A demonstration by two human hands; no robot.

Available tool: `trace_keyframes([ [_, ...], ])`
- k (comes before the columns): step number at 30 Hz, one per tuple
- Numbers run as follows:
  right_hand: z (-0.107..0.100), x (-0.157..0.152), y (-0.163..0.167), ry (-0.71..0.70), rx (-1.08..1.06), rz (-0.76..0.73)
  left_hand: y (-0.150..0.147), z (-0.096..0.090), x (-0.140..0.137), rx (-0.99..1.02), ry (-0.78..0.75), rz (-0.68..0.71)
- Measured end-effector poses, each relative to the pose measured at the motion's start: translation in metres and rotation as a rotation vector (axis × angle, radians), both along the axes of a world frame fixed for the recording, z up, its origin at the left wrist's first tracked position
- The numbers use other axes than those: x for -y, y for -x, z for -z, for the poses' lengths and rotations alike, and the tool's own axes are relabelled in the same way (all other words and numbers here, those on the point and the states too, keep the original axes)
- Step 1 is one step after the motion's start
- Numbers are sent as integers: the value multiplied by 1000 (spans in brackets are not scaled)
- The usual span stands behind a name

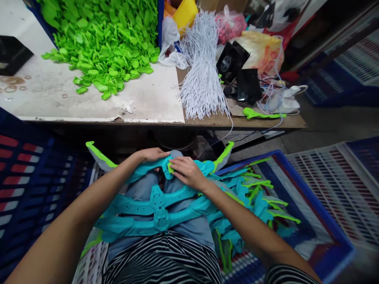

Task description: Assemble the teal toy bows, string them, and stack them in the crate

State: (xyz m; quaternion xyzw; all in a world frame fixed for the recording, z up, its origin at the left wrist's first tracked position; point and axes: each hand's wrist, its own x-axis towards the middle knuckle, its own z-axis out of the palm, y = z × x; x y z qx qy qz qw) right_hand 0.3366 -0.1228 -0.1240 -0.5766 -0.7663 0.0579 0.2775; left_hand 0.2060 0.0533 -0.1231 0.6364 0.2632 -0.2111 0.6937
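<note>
Across my lap lies a teal toy bow [145, 167] with grey and lime-green tips. My left hand [155, 154] is closed around its limb, just left of the middle. At the bow's centre my right hand [187, 170] pinches a small lime-green plastic piece [171, 167] against the teal hub; whether the piece sits inside the hub I cannot tell. Two more teal bow bodies [160, 201] rest on my thighs, nearer to my waist. My right forearm passes over part of them.
A heap of lime-green pieces [109, 63] spills from a blue crate onto the table [154, 98]. White cords [204, 71], a black fan [232, 61] and wires lie right of it. More teal bows [257, 197] fill a blue crate at my right; another blue crate [26, 189] stands left.
</note>
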Motion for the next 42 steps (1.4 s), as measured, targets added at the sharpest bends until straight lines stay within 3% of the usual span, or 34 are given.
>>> trace_keyframes([
  [5,12,-1,2,33,45,-7,-2,2,3,0,-7,-11],
  [8,12,0,4,88,33,104,-2,0,2,29,-36,29],
  [14,18,2,8,208,-89,250,-3,-4,3,155,-312,163],
  [17,18,-1,10,247,-155,326,-4,-3,6,128,-360,160],
  [24,8,-3,19,254,62,294,-6,-8,12,160,-535,150],
  [29,-1,18,30,161,169,311,12,-24,35,179,-879,246],
  [32,-1,45,45,262,154,350,34,-23,55,200,-1200,293],
  [35,-6,76,55,409,72,361,57,-11,70,240,-1442,287],
  [37,-17,93,48,454,-91,249,69,-1,75,282,-1514,289],
  [39,-34,101,23,389,-314,239,80,6,77,341,-1524,326],
  [40,-43,101,3,331,-414,339,84,6,77,368,-1515,349],
  [42,-54,93,-46,217,-537,689,90,3,77,417,-1482,384],
])
